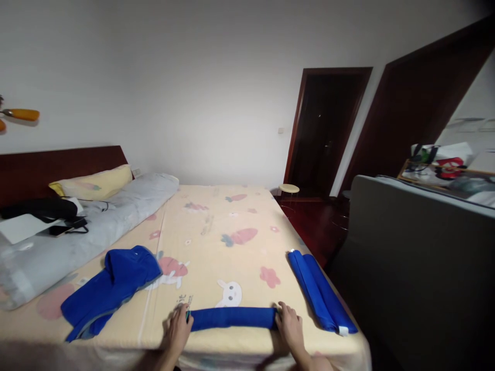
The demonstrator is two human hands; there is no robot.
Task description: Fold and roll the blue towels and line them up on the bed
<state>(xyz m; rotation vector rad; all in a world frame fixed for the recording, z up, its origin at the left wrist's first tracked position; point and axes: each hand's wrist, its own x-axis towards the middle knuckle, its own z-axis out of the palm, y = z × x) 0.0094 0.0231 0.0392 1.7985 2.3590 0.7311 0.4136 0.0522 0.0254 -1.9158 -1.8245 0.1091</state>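
Note:
A folded blue cloth lies as a long narrow strip across the near edge of the bed. My left hand grips its left end, where a small green bit shows by the fingers. At the opposite end, my right hand has its fingers closed around the edge. To the left, a crumpled blue cloth with grey edging lies loosely spread. On the right side of the bed rest two folded blue cloths side by side, with a white label at the near end.
The bed sheet is cream with carrot and rabbit prints. A grey rolled quilt, a yellow pillow and a black bag are along the headboard. A round stool and a dark grey panel stand to the right.

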